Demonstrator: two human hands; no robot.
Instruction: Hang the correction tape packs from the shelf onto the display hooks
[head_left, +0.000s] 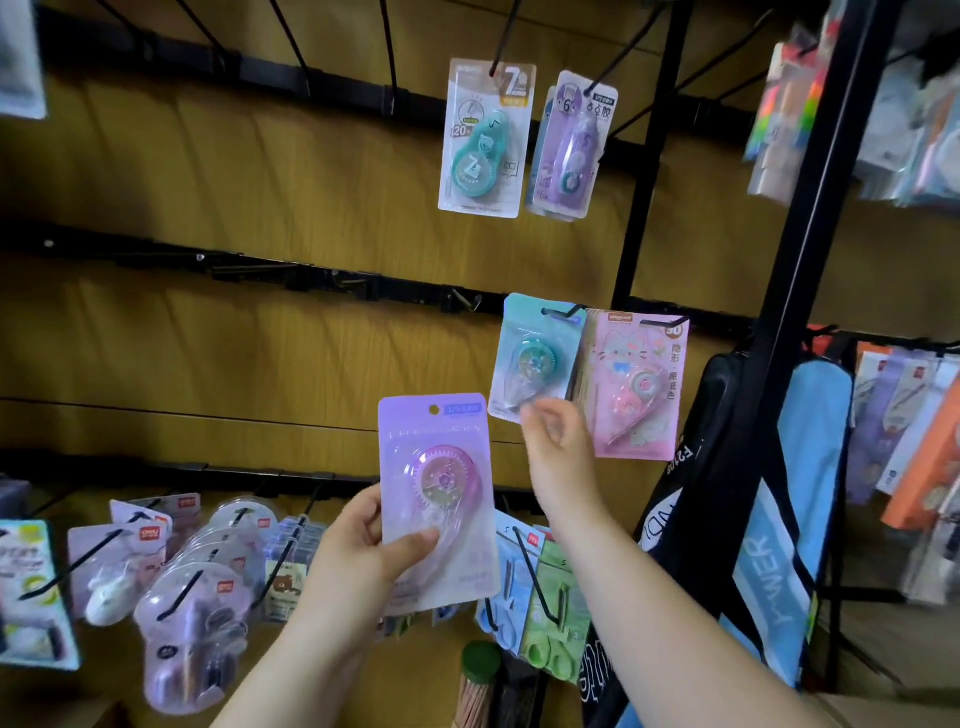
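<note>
My left hand (371, 551) grips a purple correction tape pack (439, 499) by its lower left edge, thumb across the front, holding it upright before the wooden display wall. My right hand (553, 441) is raised just below a teal pack (537, 358) that hangs on a hook (563, 313); its fingers are loosely curled at the pack's bottom corner and blurred, so contact is unclear. A pink cat pack (636, 384) hangs right beside the teal one. Higher up hang a green pack (485, 137) and a lilac pack (569, 145).
Bare black hooks (467, 300) stick out of the rails left of the teal pack. Lower left, hooks carry several clear and lilac packs (192, 571). Blue and green packs (540, 592) hang under my arms. A black rack post (795, 270) and hanging bags (789, 519) stand right.
</note>
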